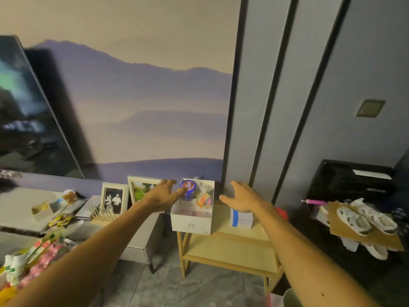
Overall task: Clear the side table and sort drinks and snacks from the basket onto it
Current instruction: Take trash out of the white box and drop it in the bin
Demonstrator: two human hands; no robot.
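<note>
White card box [192, 222] on the wooden side table [230, 237] looks light and bendy. Both hands, left hand [162, 194] and right hand [242, 199], are spread wide and empty; grab its two sides.

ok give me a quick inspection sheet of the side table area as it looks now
surface: wooden side table, lower shelf bare
job's things: open white box on it holding a blue packet and wrapped snacks; white stack with blue band beside it
clutter: photo frames, snack packets at left; white shoes at right
grippers: left hand and right hand open, either side of box
cables: nothing seen
surroundings: mountain mural, television
</note>
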